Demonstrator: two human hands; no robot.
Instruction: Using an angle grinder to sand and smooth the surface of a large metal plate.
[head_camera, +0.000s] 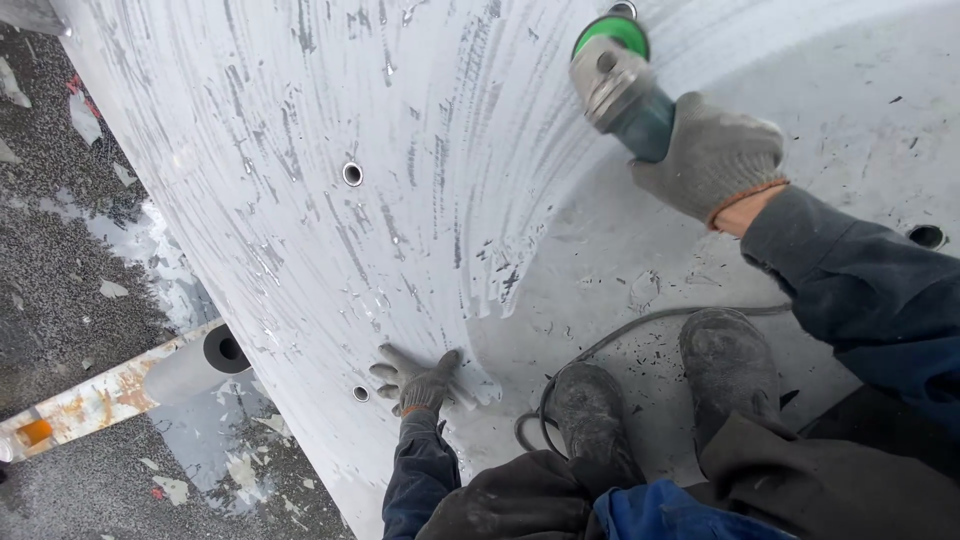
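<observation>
Presently, the right hand (712, 155), gloved, has its grip closed round an angle grinder (620, 75), whose green-guarded head meets the pale curved panel (300, 180) at the upper edge. The left hand (420, 378), gloved, lies flat with fingers spread on the panel near a small hole (360, 393). A cable (600, 345) trails past two boots (650, 390).

Your left hand (420, 378): gloved, palm down, fingers spread flat, arm stretched downward in a dark blue sleeve. Your right hand (712, 157): gloved, fingers wrapped closed in a grip, forearm extended forward, bare wrist showing.
</observation>
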